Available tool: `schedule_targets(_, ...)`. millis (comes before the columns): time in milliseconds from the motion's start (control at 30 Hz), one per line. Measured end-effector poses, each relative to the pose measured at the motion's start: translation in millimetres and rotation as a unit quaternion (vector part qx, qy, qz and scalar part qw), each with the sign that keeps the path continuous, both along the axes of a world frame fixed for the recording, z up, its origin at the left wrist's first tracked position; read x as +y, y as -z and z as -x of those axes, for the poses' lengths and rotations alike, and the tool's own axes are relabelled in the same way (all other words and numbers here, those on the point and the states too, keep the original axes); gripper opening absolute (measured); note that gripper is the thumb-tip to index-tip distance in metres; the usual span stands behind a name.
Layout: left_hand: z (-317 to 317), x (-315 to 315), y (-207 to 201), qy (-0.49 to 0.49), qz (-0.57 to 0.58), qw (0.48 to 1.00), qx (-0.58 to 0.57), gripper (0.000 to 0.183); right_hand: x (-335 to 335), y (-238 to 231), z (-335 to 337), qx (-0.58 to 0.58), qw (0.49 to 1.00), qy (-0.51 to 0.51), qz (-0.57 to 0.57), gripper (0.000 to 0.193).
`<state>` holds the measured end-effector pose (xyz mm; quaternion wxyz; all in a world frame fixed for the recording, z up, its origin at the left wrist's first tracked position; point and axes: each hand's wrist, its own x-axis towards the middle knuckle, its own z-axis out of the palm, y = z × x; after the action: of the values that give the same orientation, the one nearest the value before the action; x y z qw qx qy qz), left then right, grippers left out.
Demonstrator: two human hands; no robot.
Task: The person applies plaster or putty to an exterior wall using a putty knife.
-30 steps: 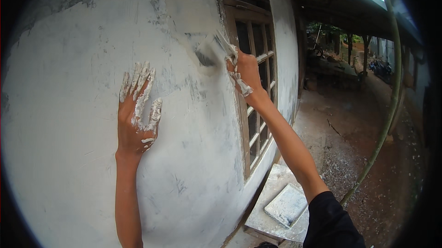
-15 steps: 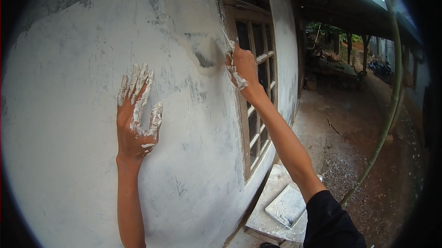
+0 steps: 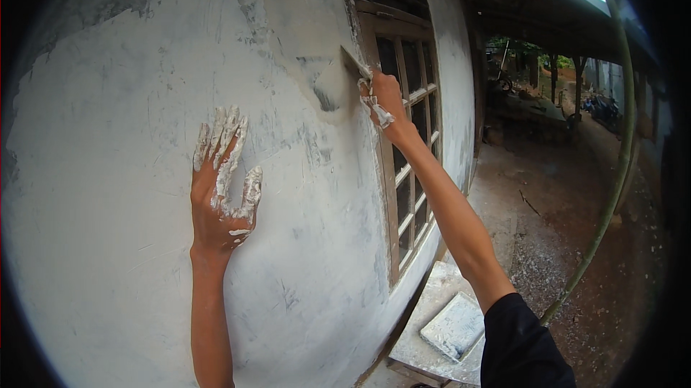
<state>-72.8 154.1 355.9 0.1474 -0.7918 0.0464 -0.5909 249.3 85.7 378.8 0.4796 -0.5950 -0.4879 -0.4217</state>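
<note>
My right hand (image 3: 383,100) is closed round a putty knife, its thin blade (image 3: 352,62) pointing up and left next to the window frame. White paste smears the back of that hand, and the knife's handle is mostly hidden in my fingers. Left of the blade, a damp-looking patch with dark streaks (image 3: 327,93) shows on the grey-white wall (image 3: 129,194). Lower and further left, my left hand (image 3: 222,186) is open against the wall, fingers stretched upward and thumb apart, thickly coated with white paste.
A brown wooden window frame (image 3: 394,229) with small panes borders the wall on the right. Below stands a paste-spattered board (image 3: 410,348) with a shallow white tray (image 3: 450,325). A long bent pole (image 3: 608,201) rises at the right, over bare ground.
The putty knife has turned in my right hand, and its blade now shows edge-up at the wall. The whole view has shifted slightly; my left hand keeps its place on the wall.
</note>
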Motion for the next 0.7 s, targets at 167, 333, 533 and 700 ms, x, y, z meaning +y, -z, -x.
schedule_targets(167, 6.2, -1.8, -1.3, -0.042, -0.034, 0.998, -0.028, 0.047, 26.1, 62.1, 71.8, -0.051, 0.994, 0.020, 0.091, 0.037)
schedule_targets(333, 7.4, -2.3, -2.1, -0.066, -0.038, 0.997, -0.019, 0.046, -24.7, 33.6, 41.8, -0.031, 0.994, -0.100, -0.027, 0.025)
schedule_targets(533, 1.6, 1.2, 3.6, -0.027, 0.019, 0.999, -0.019, 0.049, 33.3, 29.5, 4.3, -0.064, 0.997, 0.035, -0.002, 0.021)
schedule_targets(700, 10.6, 2.3, 1.6, -0.057, -0.033, 0.998, -0.018, 0.047, -3.4, 78.9, 55.9, -0.097, 0.992, -0.043, 0.064, 0.036)
